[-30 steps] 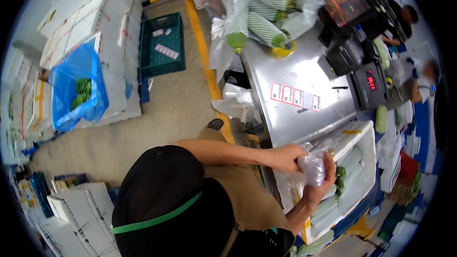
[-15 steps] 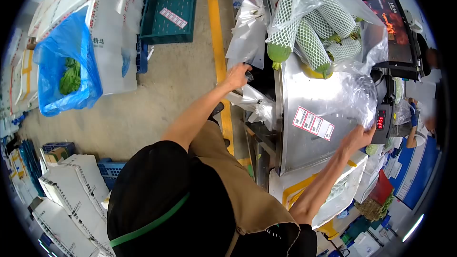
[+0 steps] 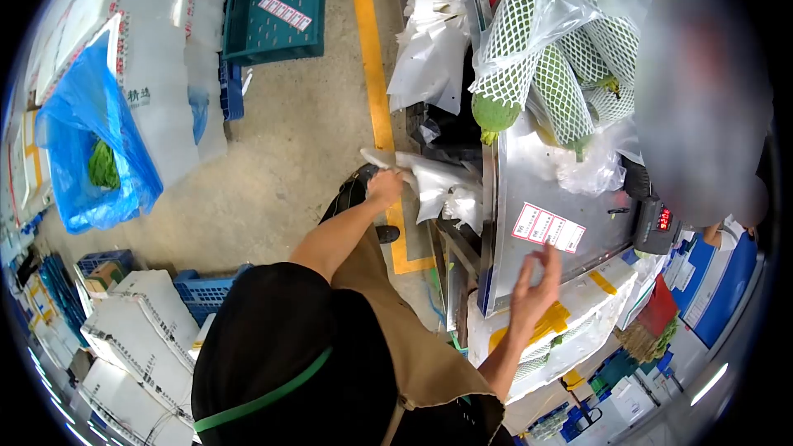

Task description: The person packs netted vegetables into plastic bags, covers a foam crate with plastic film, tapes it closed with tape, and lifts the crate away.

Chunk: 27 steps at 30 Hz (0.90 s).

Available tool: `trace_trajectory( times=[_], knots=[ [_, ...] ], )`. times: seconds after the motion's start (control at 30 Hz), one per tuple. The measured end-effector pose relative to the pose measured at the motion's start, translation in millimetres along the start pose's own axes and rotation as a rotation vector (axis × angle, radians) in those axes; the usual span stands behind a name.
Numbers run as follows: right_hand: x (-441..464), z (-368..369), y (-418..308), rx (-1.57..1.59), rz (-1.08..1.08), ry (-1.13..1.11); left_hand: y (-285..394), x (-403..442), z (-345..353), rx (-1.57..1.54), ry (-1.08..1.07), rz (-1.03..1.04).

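My left hand [image 3: 385, 188] is closed on the end of a white plastic bag [image 3: 425, 175], which stretches from the bags hanging at the table's side. Over the metal table's near edge, my right hand [image 3: 535, 287] is open and holds nothing. Its fingertips are close to a strip of red-bordered printed labels [image 3: 548, 226] on the tabletop; whether they touch it I cannot tell. Long green gourds [image 3: 562, 91] in white foam nets lie in a clear plastic bag [image 3: 541, 8] at the table's far end.
A digital display [image 3: 664, 217] glows red at the table's right. A white foam box [image 3: 578, 347] stands by the near end. Left of the yellow floor line are a green crate [image 3: 277, 54] and a blue bag [image 3: 124, 190] with leafy greens. A large blur covers the upper right.
My left hand has moved down and left, drawing the white bag out. My right hand has let go of the clear plastic by the display and moved left toward the labels.
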State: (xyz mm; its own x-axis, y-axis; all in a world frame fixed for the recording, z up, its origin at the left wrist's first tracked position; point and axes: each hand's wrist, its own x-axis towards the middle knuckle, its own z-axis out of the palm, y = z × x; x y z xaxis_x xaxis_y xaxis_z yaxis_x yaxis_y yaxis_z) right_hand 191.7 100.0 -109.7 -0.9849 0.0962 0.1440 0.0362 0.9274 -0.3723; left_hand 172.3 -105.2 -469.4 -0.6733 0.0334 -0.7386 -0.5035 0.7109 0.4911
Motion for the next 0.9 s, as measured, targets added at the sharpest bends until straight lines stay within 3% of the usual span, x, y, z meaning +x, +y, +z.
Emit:
trace_trajectory(
  times=[0.03,0.13,0.2,0.27,0.33,0.4,0.5,0.63,0.8,0.9],
  knots=[
    [-13,5,-10,0.018,0.022,-0.076,-7,7,8,-0.047,-0.129,-0.254],
    [-49,31,-39,0.147,0.008,-0.198,-3,-15,16,0.142,-0.107,-0.062],
    [-71,36,-52,0.199,-0.011,-0.338,-8,6,53,0.280,-0.025,0.171],
    [-97,41,-48,0.229,-0.057,-0.450,-21,56,110,0.698,-0.055,0.226],
    [-111,43,-42,0.238,-0.142,-0.479,-14,75,114,0.405,-0.075,0.419],
    [-121,37,-35,0.209,-0.127,-0.511,-59,123,173,0.138,0.263,0.673],
    [-137,24,-17,0.191,-0.087,-0.445,-30,65,95,0.004,0.033,0.484],
    [-168,9,7,0.167,-0.044,-0.321,-62,27,77,-0.061,-0.048,0.761],
    [-231,-11,24,0.166,-0.049,-0.239,-72,-28,83,-0.420,-0.217,0.468],
    [-279,-20,32,0.157,-0.048,-0.222,-39,-84,50,-0.390,-0.237,0.241]
  ],
)
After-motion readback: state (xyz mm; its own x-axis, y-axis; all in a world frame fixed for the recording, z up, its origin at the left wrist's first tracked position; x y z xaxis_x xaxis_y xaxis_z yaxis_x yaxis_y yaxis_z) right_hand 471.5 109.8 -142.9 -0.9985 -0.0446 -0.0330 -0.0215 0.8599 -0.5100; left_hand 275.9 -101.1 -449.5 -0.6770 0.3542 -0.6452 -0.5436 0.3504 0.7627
